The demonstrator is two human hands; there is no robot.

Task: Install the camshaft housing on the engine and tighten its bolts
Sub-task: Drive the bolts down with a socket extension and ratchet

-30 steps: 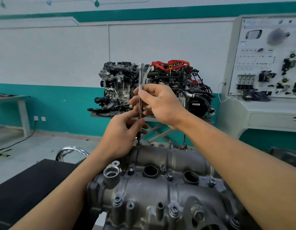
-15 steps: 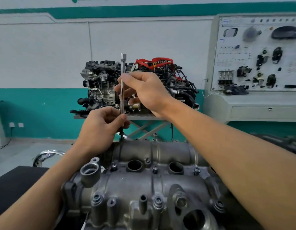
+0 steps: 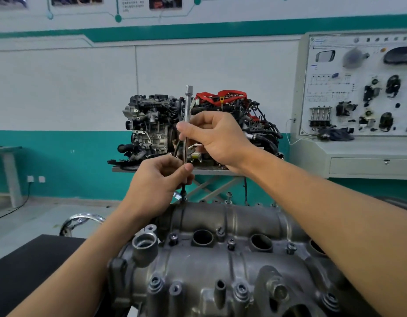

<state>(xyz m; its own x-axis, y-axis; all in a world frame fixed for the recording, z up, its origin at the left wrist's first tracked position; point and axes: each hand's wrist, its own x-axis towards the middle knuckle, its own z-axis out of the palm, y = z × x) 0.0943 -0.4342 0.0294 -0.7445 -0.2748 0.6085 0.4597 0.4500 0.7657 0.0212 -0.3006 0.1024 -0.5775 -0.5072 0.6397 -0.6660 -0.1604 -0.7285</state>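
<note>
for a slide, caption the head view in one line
Left hand and right hand hold a slim silver extension bar upright on a bolt of the grey metal camshaft housing

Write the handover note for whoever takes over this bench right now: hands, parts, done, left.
Hands: left hand pinches the extension bar low; right hand pinches it higher. Bar upright, tip on a far-edge bolt of the camshaft housing.
Done: housing set in place, bolts in many holes.
Left: run this bolt down; a second bolt on that edge stands proud; tightness of the rest cannot be told.
</note>
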